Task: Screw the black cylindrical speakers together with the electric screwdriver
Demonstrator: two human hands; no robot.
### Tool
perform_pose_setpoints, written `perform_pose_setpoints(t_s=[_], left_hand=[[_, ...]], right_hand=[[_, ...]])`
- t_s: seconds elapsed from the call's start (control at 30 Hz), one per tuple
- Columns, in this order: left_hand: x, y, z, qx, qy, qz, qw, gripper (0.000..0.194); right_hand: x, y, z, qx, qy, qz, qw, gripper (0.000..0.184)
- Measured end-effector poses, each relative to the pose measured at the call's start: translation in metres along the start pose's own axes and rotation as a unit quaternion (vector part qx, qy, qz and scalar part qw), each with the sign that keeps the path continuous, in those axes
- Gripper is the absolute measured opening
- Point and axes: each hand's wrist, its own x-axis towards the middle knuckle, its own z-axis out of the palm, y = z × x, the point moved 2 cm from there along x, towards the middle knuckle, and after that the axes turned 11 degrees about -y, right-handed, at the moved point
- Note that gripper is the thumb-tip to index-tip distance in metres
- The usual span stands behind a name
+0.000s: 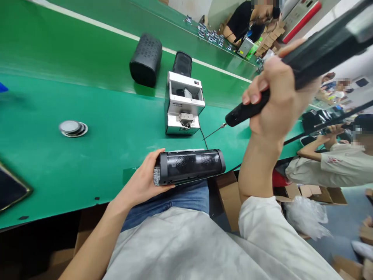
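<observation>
My left hand (pixel 145 175) grips the left end of a black speaker housing (pixel 192 165), which lies on its side at the table's front edge. In my right hand (pixel 276 93) is a black electric screwdriver (pixel 247 111), raised above the table with its thin bit slanting down to the left. The bit's tip is apart from the speaker, near a white screw feeder (pixel 185 103). That feeder stands just behind the speaker, with a small metal fitting on its front step.
Two black speaker shells (pixel 145 60) (pixel 182 63) stand on the green table (pixel 110 163) farther back. Round discs (pixel 73 127) lie at left, near a dark panel (pixel 13 186). Co-workers sit across and at right. Cardboard boxes (pixel 229 198) stand below the edge.
</observation>
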Motion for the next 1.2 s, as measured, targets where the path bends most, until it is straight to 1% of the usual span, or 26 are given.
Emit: perform_pose_setpoints(t_s=[0.07,0.13,0.2,0.3,0.4,0.53,0.63,0.73,0.87,0.93,1.0,1.1,1.17,1.2], left_hand=[[0.000,-0.002,0.000,0.004,0.003,-0.001,1.000,0.104],[0.001,-0.004,0.000,0.004,0.006,-0.003,1.000,0.104],[0.001,-0.005,0.001,0.005,0.007,-0.003,1.000,0.105],[0.001,-0.006,0.001,0.009,0.011,0.001,1.000,0.107],[0.001,-0.004,0.001,0.012,0.016,0.005,1.000,0.107],[0.001,0.000,-0.001,0.006,0.014,-0.012,1.000,0.108],[0.001,0.001,-0.002,0.002,0.016,-0.023,1.000,0.106],[0.001,-0.001,-0.002,0.008,0.017,-0.020,1.000,0.107],[-0.001,-0.005,-0.001,0.019,0.012,-0.019,1.000,0.107],[-0.001,-0.006,-0.001,0.020,0.011,-0.021,1.000,0.106],[-0.002,-0.005,-0.002,0.021,0.012,-0.017,1.000,0.104],[-0.002,0.001,-0.004,0.024,0.012,-0.001,1.000,0.098],[-0.003,0.005,-0.005,0.025,0.009,0.006,1.000,0.094],[-0.003,0.006,-0.006,0.025,0.005,0.005,1.000,0.093]], right_hand=[[-0.003,-0.016,-0.017,-0.009,0.009,-0.012,1.000,0.019],[-0.007,-0.027,-0.031,-0.031,0.020,-0.007,0.999,0.018],[-0.011,-0.032,-0.040,-0.051,0.019,0.004,0.999,0.017],[-0.016,-0.031,-0.046,-0.058,0.005,0.007,0.998,0.017],[-0.019,-0.025,-0.048,-0.043,-0.005,0.007,0.999,0.017],[-0.027,-0.015,-0.050,-0.034,-0.013,0.008,0.999,0.015],[-0.035,-0.008,-0.050,-0.040,-0.017,0.033,0.999,0.017],[-0.038,-0.008,-0.051,-0.040,0.001,0.050,0.998,0.017],[-0.024,-0.023,-0.057,-0.029,0.034,0.032,0.998,0.013],[-0.013,-0.031,-0.061,-0.044,0.047,0.022,0.998,0.012],[-0.004,-0.033,-0.062,-0.067,0.051,0.014,0.996,0.015],[-0.001,-0.023,-0.055,-0.061,0.071,-0.016,0.995,0.017],[-0.006,-0.010,-0.047,-0.042,0.072,-0.014,0.996,0.016],[-0.010,-0.002,-0.045,-0.033,0.062,-0.004,0.998,0.016]])
